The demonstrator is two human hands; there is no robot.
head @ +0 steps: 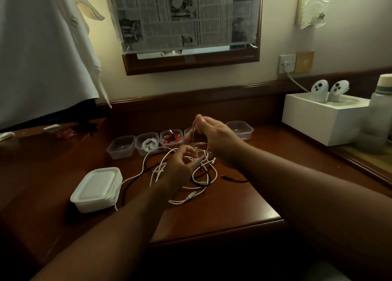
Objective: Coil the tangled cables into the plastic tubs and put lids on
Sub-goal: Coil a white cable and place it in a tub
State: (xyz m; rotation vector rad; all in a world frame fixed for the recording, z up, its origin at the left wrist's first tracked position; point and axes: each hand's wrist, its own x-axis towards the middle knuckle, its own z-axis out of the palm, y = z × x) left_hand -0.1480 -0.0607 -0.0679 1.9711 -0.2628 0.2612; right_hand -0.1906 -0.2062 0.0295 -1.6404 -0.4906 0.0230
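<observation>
Pinching a white cable [194, 132] between thumb and fingertips, the right hand [214, 136] is lifting a strand up above the tangle of cables [191, 174], which is lying on the wooden desk [233, 204] near its middle. The left hand [180, 164] is hovering low over the tangle with fingers curled, gripping another white strand at its tips. White and black cables are looping together under both hands. Just beyond, a row of clear plastic tubs [121, 147] is running left to right; one is holding a coiled white cable [149, 143], the next a red cable [171, 139]. A stack of white lids [97, 189] is sitting near left. Far right, a white box [324, 119] is holding two controllers [329, 90], beside a bottle [379, 115].
</observation>
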